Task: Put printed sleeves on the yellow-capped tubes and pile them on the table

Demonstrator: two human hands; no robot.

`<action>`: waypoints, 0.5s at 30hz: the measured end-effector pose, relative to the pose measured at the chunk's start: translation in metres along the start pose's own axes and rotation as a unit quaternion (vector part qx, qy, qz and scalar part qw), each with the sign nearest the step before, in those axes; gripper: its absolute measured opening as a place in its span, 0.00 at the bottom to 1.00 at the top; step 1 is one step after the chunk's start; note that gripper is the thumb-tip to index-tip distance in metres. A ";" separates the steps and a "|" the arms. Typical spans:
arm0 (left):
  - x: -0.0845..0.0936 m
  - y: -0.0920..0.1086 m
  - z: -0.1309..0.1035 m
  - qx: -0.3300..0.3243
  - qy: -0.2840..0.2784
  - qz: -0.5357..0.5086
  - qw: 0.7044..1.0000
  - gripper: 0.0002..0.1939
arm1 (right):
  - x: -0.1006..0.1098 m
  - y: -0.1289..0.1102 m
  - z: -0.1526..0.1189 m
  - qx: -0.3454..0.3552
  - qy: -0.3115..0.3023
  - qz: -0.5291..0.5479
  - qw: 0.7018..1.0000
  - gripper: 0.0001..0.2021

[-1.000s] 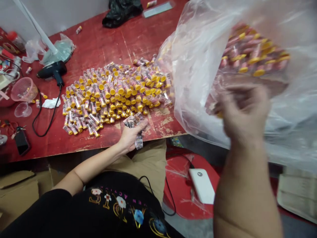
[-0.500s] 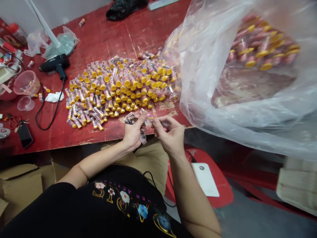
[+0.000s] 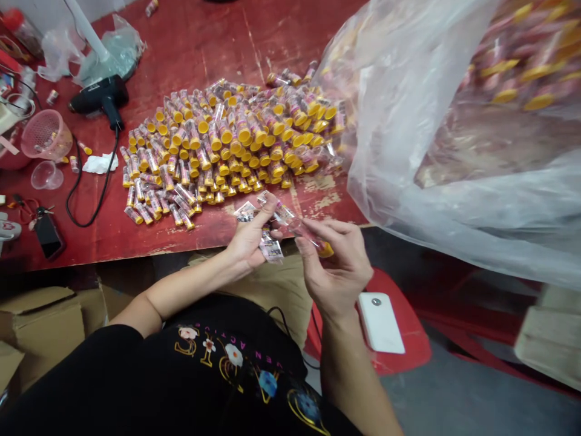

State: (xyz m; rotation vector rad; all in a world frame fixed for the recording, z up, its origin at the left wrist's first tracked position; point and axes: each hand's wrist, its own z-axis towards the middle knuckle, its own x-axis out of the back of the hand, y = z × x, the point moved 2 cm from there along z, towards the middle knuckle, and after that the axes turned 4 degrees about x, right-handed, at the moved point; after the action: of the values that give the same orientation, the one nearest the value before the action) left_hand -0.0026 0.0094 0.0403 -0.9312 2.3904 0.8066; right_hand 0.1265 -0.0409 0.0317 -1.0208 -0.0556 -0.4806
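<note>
My left hand (image 3: 252,237) is closed on several thin printed plastic wrappers (image 3: 271,247), which stick out on both sides of its fingers. In my right hand (image 3: 338,260) is a small clear tube with a yellow cap (image 3: 325,249), pinched between thumb and fingers. One printed wrapper (image 3: 285,213) spans from my left thumb to the tube's far end; whether it is around the tube is too blurred to tell. Just beyond both hands, a large pile of yellow-capped tubes (image 3: 227,142) lies on the red table (image 3: 181,36).
A big translucent bag (image 3: 385,121) with more tubes is at the right. At the left are a black heat gun (image 3: 102,98) with its cord, a pink basket (image 3: 45,134) and a phone (image 3: 48,235). A white power bank (image 3: 381,323) rests on a red stool (image 3: 408,351).
My right hand has moved right, away from my left, and the yellow-capped tube in it now shows. The wrappers in my left hand are more spread out. The view has shifted slightly.
</note>
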 end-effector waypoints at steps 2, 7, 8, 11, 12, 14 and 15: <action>0.000 -0.001 -0.003 0.006 -0.001 -0.001 1.000 0.22 | -0.001 0.001 -0.002 0.026 0.029 -0.030 0.999 0.13; 0.000 -0.006 -0.010 -0.014 -0.022 0.046 0.999 0.20 | -0.003 0.000 -0.008 0.030 0.041 -0.086 0.995 0.15; -0.001 -0.006 -0.011 -0.028 -0.030 0.058 0.997 0.21 | -0.003 -0.002 -0.009 0.018 0.026 -0.102 0.994 0.17; -0.003 -0.007 -0.013 -0.068 -0.053 0.083 0.993 0.25 | -0.001 -0.009 -0.010 -0.052 -0.030 -0.100 0.993 0.28; -0.003 -0.006 -0.013 -0.074 -0.056 0.089 0.992 0.26 | 0.001 -0.011 -0.010 -0.075 -0.054 -0.069 0.993 0.31; -0.003 -0.005 -0.013 -0.075 -0.056 0.098 0.991 0.27 | 0.003 -0.014 -0.010 -0.105 -0.102 0.020 0.989 0.35; -0.003 -0.004 -0.012 -0.074 -0.055 0.101 0.991 0.26 | 0.004 -0.015 -0.009 -0.114 -0.108 0.063 0.986 0.35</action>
State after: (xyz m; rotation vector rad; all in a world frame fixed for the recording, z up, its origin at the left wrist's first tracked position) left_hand -0.0003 0.0003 0.0494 -0.6864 2.3793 1.0944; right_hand 0.1226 -0.0565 0.0402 -1.2915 -0.1302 -0.2622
